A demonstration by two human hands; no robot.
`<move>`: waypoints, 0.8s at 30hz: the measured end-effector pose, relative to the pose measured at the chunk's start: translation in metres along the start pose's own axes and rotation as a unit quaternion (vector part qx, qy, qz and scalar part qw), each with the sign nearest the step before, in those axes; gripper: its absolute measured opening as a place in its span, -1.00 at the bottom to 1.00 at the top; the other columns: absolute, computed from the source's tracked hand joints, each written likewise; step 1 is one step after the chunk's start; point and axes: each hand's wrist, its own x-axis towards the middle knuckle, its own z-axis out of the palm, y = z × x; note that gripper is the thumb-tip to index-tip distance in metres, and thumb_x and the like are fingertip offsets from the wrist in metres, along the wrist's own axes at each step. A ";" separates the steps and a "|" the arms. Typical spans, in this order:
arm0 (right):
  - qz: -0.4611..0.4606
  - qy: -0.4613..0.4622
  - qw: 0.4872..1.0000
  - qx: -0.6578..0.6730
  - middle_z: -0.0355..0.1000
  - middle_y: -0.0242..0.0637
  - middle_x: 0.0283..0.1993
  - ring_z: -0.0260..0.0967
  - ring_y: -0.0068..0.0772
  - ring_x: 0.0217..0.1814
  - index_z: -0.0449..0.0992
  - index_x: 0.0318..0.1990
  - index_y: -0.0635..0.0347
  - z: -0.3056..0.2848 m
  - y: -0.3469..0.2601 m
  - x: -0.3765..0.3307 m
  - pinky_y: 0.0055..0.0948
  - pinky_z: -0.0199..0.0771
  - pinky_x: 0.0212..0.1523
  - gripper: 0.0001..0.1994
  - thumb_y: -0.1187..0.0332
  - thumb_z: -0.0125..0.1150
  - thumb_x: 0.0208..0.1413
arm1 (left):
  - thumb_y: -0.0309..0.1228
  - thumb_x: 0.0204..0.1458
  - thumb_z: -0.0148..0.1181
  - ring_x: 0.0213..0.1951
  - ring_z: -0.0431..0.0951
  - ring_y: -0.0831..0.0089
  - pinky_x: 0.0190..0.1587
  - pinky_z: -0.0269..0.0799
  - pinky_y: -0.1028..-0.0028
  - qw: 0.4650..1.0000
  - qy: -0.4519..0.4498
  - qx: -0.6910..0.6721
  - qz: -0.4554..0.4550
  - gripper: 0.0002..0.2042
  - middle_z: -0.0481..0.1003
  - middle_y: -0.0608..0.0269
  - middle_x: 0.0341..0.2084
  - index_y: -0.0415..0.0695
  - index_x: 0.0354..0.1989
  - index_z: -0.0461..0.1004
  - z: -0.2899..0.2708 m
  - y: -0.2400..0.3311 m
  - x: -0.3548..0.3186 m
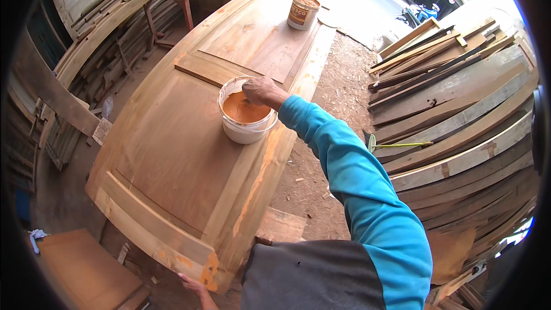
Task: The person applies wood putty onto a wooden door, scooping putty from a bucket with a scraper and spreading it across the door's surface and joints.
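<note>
Wooden panel door [189, 155] lies flat as the work surface, raised panels up, orange filler streaks along its right stile and near corner. White bucket [244, 120] of orange paste sits on the door right of centre, close to the right edge, just below the cross rail. Right hand [261, 89] in a blue sleeve dips over the bucket's far-right rim, fingers curled down into the paste; whether they pinch a tool or rag cannot be told. Left hand [192, 283] rests at the door's near corner, fingers wrapped on the edge, apparently steadying it. For the scoop, judgement: take a small load, wipe excess on the rim, keep the bucket from sliding toward the door's edge. Stack of long planks [459, 115] right of the door, across a sawdust-strewn dirt floor, with a small brush and yellow stick [396, 144] lying on it. More timber [109, 40] left of the door. Small tin can [302, 11] on the door's far end, well apart from the bucket. Nothing blocks the reach.
</note>
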 end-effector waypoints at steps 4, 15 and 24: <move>-0.021 -0.047 0.998 0.038 0.65 -0.14 -0.14 0.60 -0.07 -0.03 0.71 -0.23 0.16 0.001 0.007 0.007 -0.14 0.61 -0.09 -0.74 0.15 0.34 0.14 | 0.12 0.39 -0.08 -0.14 0.61 -0.05 -0.06 0.54 0.10 0.999 0.009 0.043 0.026 -0.27 0.59 -0.34 -0.11 -0.55 0.06 0.51 -0.006 -0.021 0.015; 0.036 0.065 0.984 0.162 0.50 -0.03 -0.49 0.44 -0.12 -0.46 0.65 -0.38 0.29 -0.041 0.029 -0.035 -0.13 0.41 -0.35 -0.45 -0.15 0.31 0.19 | 0.15 0.40 -0.15 0.08 0.55 -0.16 0.15 0.45 0.10 0.996 -0.043 0.074 -0.029 -0.24 0.50 -0.41 0.09 -0.51 0.20 0.43 -0.004 -0.009 0.017; 0.003 0.178 0.943 0.281 0.56 -0.13 -0.35 0.50 -0.32 -0.33 0.60 -0.09 0.38 0.001 0.048 -0.079 -0.30 0.50 -0.24 -0.70 0.26 0.16 0.31 | 0.19 0.36 -0.12 -0.11 0.66 -0.02 -0.07 0.55 0.12 0.999 -0.003 0.028 -0.020 -0.24 0.65 -0.24 -0.17 -0.46 -0.02 0.58 -0.013 0.003 -0.013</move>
